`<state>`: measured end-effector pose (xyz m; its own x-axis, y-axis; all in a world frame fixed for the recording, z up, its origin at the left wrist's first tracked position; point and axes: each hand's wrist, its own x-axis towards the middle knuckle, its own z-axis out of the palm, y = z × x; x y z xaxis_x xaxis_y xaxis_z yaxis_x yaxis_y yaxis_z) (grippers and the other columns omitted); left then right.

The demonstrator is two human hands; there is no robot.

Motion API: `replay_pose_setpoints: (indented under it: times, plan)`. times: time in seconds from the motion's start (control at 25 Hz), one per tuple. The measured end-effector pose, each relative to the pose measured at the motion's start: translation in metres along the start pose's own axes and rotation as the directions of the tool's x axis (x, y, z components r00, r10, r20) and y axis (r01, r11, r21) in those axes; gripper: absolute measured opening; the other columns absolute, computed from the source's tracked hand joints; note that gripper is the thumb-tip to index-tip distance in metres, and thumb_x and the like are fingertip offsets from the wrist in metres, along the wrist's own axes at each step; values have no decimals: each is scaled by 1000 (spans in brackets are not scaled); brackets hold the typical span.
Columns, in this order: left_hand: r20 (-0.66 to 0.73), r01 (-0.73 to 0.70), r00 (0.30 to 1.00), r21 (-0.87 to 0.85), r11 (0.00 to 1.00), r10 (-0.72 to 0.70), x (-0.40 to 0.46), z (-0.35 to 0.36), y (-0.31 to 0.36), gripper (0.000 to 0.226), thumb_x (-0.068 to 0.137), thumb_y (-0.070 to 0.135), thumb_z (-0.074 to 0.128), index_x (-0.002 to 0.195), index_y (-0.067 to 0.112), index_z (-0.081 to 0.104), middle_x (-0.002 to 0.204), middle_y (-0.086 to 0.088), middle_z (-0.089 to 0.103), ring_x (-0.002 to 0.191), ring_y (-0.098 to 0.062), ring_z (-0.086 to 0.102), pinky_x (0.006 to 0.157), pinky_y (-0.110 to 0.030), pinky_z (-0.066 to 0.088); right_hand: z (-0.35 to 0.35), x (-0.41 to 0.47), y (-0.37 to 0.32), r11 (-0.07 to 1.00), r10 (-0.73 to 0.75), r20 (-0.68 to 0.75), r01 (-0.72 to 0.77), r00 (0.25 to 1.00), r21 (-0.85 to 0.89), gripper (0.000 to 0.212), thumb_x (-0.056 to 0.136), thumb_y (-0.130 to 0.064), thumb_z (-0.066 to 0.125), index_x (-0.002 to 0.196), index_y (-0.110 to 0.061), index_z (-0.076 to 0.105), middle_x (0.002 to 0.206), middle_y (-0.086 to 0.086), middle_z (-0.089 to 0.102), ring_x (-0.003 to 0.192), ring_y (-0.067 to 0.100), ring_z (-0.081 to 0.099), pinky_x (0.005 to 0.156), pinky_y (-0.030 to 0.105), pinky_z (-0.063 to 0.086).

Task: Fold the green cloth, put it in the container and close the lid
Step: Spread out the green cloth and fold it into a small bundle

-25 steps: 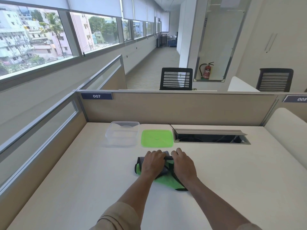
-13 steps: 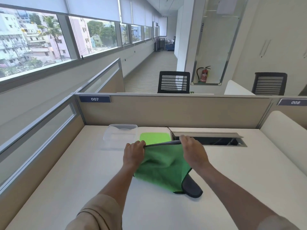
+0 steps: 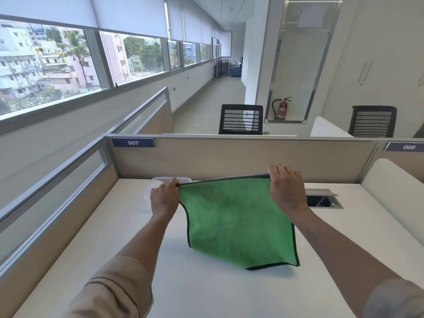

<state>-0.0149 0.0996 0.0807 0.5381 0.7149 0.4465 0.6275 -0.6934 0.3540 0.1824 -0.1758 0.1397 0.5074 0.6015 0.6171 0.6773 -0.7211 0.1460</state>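
Your left hand (image 3: 164,198) pinches the cloth's (image 3: 238,223) top left corner, in front of the clear container (image 3: 156,181). The cloth hangs spread above the tabletop (image 3: 229,292). Your right hand (image 3: 286,190) grips the top right corner.

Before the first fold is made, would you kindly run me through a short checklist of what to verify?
1. Left hand pinches one top corner of the green cloth: ok.
2. Right hand pinches the other top corner: ok.
3. Cloth opened out flat, no bunching: ok; it hangs as one sheet with its lower edge near the desk.
4. Bare desk under the cloth for laying it down: ok.
5. Container open and within reach: cannot tell; only its rim shows behind the left hand.
6. Lid ready nearby: cannot tell; the cloth hides that spot.
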Motion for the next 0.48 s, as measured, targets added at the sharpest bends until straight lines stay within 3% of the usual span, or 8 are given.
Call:
replay_pose_setpoints:
  times: [0.12, 0.32, 0.4, 0.48]
  plan:
    - [-117, 8, 993, -93, 996, -19, 12, -12, 5, 11, 94, 16, 52, 89, 17, 62, 87, -8, 70, 71, -35, 63, 66, -39, 44, -5, 11, 3, 999, 36, -29, -36, 999, 10, 21, 81, 1, 50, 98, -8, 58, 85, 9, 61, 77, 30, 54, 68, 39, 40]
    - [-285, -11, 957, -211, 977, -50, 22, -27, 15, 10, 98, 20, 52, 97, 18, 62, 96, -5, 70, 76, -34, 62, 72, -40, 41, -13, 16, 9, 992, 128, -144, -124, 981, 40, 21, 78, -1, 51, 97, -9, 55, 84, 9, 59, 76, 30, 51, 67, 38, 33]
    - [-302, -26, 952, -253, 967, -53, 18, -28, 11, 9, 97, 20, 54, 96, 18, 63, 95, -3, 70, 83, -31, 61, 74, -40, 39, -11, 7, 7, 988, 150, -180, -141, 972, 59, 23, 76, -2, 52, 96, -11, 55, 83, 7, 58, 75, 30, 50, 66, 37, 30]
    - [-234, -47, 971, -339, 940, -36, 9, -24, 0, 9, 95, 18, 57, 96, 16, 66, 93, -4, 71, 86, -29, 61, 76, -39, 43, -6, -13, 6, 985, 165, -184, -153, 969, 76, 24, 72, -2, 54, 94, -12, 56, 81, 6, 57, 74, 30, 50, 66, 38, 31]
